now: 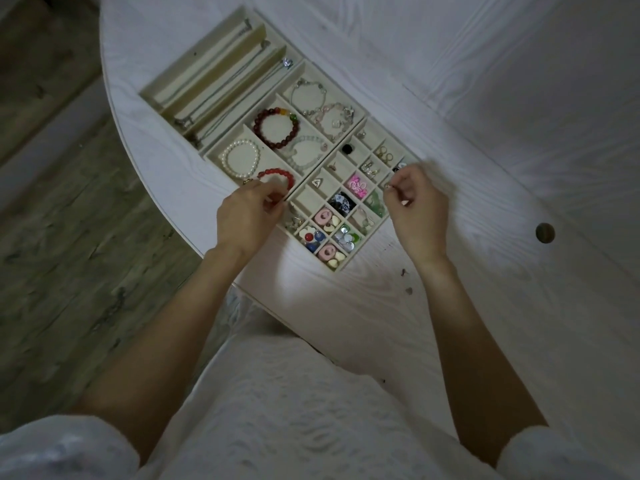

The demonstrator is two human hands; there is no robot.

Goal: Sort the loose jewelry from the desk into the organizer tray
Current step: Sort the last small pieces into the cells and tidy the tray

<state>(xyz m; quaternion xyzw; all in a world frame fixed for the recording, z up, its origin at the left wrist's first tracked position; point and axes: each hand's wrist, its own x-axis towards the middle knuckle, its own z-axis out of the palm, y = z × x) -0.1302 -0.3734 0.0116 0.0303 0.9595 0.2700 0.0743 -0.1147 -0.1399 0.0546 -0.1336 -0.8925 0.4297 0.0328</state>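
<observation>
A cream organizer tray point(347, 266) is set on the white desk point(450, 168), split into long slots, bracelet bays and a small grid. Necklaces point(221, 95) are laid in the slots; a dark red bead bracelet point(277, 128) and a pearl bracelet point(240, 163) are seen in bays. A bright red bracelet point(277, 176) is pinched by the left hand point(247, 220) at the tray's near edge. A tiny pale piece point(388, 186), too small to identify, is pinched by the right hand point(414, 211) over the grid's right side.

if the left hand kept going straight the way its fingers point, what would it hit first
Probably the red bead bracelet in the cream organizer tray; the left hand points up-right at it, fingertips almost there, though height above is unclear.
</observation>
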